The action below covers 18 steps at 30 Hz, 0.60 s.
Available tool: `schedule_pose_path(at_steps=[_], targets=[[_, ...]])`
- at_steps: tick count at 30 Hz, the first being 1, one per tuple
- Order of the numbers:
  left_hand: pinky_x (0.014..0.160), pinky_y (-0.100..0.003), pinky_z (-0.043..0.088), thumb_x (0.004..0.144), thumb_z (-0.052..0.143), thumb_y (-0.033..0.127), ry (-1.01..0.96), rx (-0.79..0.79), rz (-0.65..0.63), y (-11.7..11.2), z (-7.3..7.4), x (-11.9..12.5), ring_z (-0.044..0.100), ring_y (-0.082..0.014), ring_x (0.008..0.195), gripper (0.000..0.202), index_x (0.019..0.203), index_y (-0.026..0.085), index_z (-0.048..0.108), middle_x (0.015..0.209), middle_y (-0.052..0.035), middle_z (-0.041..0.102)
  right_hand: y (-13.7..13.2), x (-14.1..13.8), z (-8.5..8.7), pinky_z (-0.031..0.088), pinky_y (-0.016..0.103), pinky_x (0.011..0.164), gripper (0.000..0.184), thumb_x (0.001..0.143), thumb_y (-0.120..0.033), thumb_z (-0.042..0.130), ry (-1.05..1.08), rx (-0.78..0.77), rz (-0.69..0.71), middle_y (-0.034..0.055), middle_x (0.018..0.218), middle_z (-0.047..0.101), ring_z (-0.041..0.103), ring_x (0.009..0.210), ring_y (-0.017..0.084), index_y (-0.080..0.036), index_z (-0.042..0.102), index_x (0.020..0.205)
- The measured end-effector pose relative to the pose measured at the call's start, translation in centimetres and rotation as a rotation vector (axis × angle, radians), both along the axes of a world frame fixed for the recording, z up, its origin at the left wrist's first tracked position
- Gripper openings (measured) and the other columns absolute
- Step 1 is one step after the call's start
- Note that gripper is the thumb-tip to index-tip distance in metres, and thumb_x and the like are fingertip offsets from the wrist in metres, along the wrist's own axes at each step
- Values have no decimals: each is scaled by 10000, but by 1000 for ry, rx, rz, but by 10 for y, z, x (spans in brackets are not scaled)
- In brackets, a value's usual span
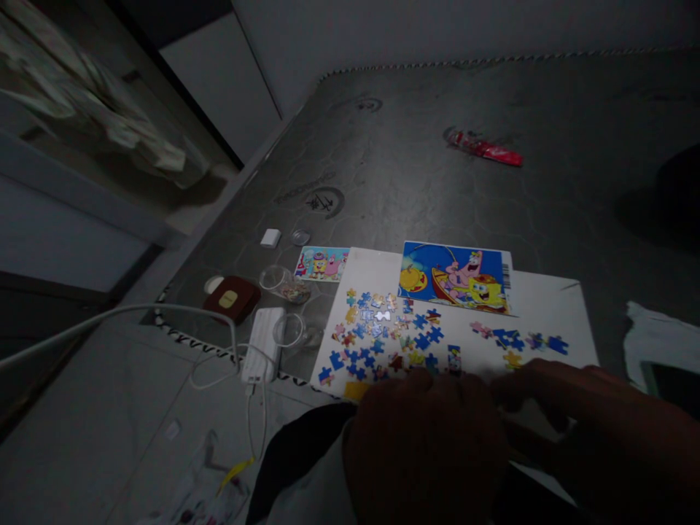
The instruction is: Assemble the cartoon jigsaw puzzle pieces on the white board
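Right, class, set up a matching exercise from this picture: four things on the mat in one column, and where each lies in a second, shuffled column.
Things:
1. red wrapper
2. cartoon reference picture
3. white power bank
4. loose puzzle pieces

Places:
A. scattered on the left half of the white board
B. left of the board, with a cable plugged in
C. alone on the mat, far beyond the board
D. at the board's far edge

Pairs: 1-C, 2-D, 3-B, 4-A
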<state>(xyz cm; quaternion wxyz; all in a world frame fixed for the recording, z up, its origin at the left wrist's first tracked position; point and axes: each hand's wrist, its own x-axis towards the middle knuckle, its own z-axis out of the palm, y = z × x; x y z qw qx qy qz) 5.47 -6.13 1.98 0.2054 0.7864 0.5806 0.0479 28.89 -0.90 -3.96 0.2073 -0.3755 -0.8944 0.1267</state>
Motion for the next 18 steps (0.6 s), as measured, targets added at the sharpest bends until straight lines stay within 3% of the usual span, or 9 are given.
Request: schedule_pose_path(at_steps=[3,6,9,12,18], targets=[[673,-245,618,1145,646,212,14,16,11,0,2,0,800,-193,794,163,1018,191,746,893,-39,833,-4,7,-5,576,279,466,200,836,-346,664,-135,-57,-52,-46,808,832,780,594,212,-392,787,987],[696,-259,625,1127,650,173,26,34,39,-1,6,1,801,-197,803,136,1024,191,737,894,-37,832,1,13,-5,553,251,463,107,925,-421,742,-159,-161,-11,-39,813,843,764,568,190,-378,830,969],[734,-278,641,1090,670,127,26,46,45,-3,7,3,796,-195,807,105,1039,190,738,902,-33,829,9,18,-4,575,232,470,179,974,-534,796,-145,-221,46,-43,848,866,791,587,191,-427,877,1093],[774,-302,663,1096,665,121,11,54,53,-3,7,3,810,-200,826,121,1062,196,755,918,-30,843,13,19,-4,610,222,508,247,1046,-555,737,-146,-196,75,-56,897,882,819,636,184,-481,867,1242],[785,-407,723,1211,544,259,-50,38,55,-2,1,1,858,-249,856,260,1109,231,781,949,-20,872,15,19,-4,624,204,526,292,1099,-580,683,-179,-192,123,-73,904,883,825,650,169,-517,843,1334]])
